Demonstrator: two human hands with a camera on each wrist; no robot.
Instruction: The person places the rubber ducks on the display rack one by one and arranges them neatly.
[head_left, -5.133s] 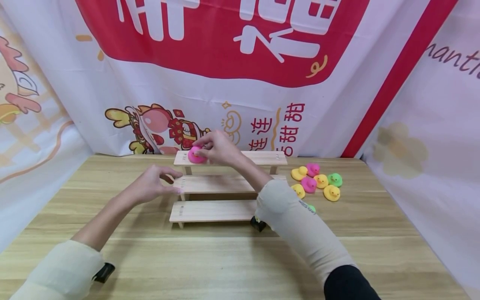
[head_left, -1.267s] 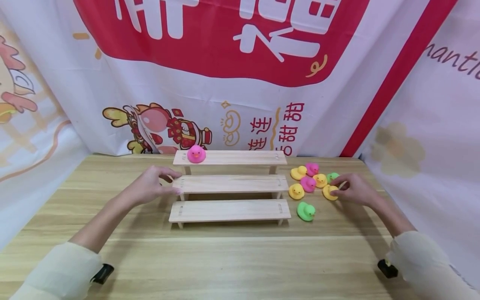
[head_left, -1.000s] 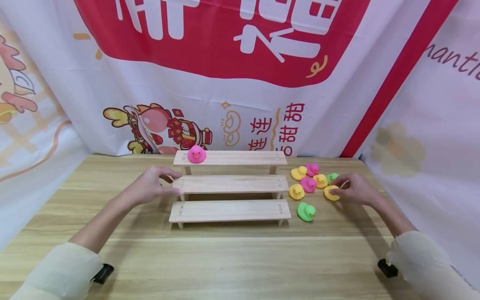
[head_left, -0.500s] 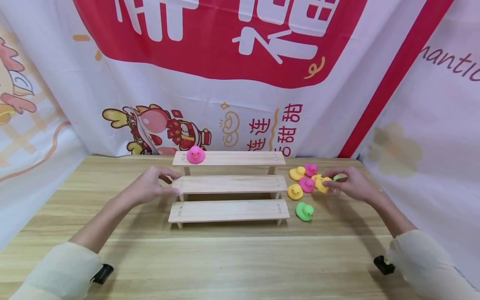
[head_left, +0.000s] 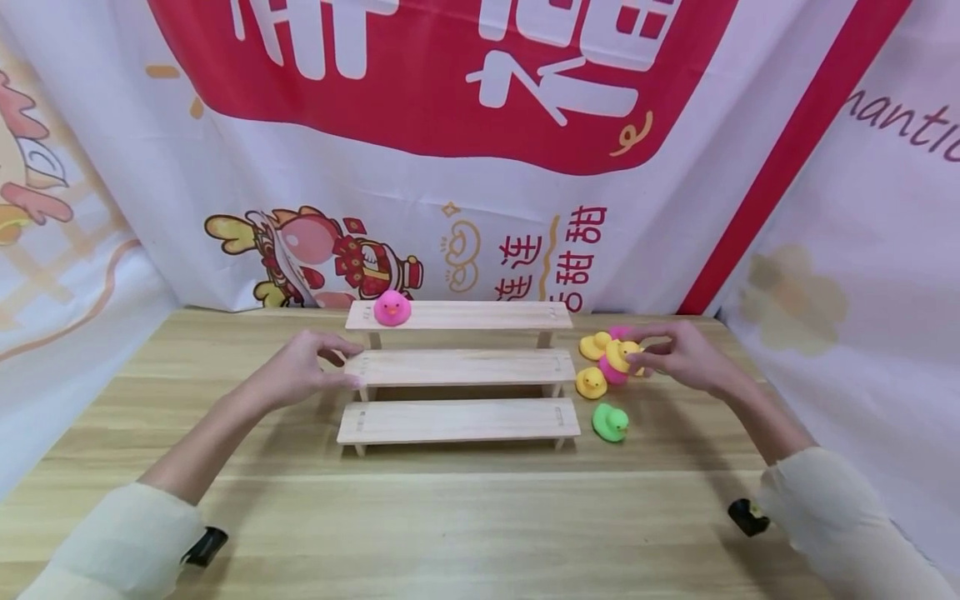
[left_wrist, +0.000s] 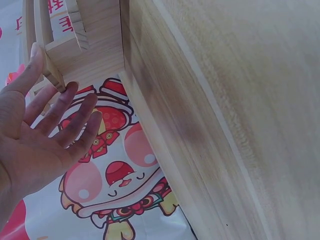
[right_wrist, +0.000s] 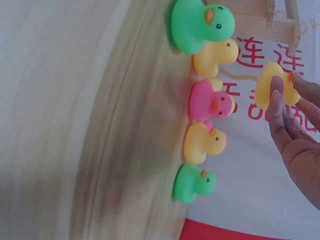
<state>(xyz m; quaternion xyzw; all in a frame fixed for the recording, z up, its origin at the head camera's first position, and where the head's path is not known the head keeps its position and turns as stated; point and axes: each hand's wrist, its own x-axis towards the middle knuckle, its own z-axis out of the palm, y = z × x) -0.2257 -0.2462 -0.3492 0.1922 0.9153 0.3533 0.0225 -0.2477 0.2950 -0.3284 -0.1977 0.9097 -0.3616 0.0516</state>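
A small three-step wooden display stand (head_left: 461, 367) stands on the table. My left hand (head_left: 303, 373) holds the left end of its middle step, thumb on one side of the board and fingertips on the other. On the top step, near the left end, sits a pink rubber duck (head_left: 392, 309). My right hand (head_left: 681, 360) pinches a yellow rubber duck (right_wrist: 269, 90) between thumb and fingertips. The right wrist view shows this duck raised off the table, apart from the row of other ducks. From the head view it overlaps the group right of the stand.
Right of the stand are a green duck (head_left: 611, 423) in front, a yellow duck (head_left: 592, 383) behind it, and several more pink, yellow and green ducks. Another green duck (right_wrist: 194, 184) shows in the right wrist view. Printed cloth (head_left: 420, 192) hangs behind the table.
My right hand has set the pink duck on the top step, returned to the group, and lifted a yellow duck up and leftward. The left hand stays at the middle step.
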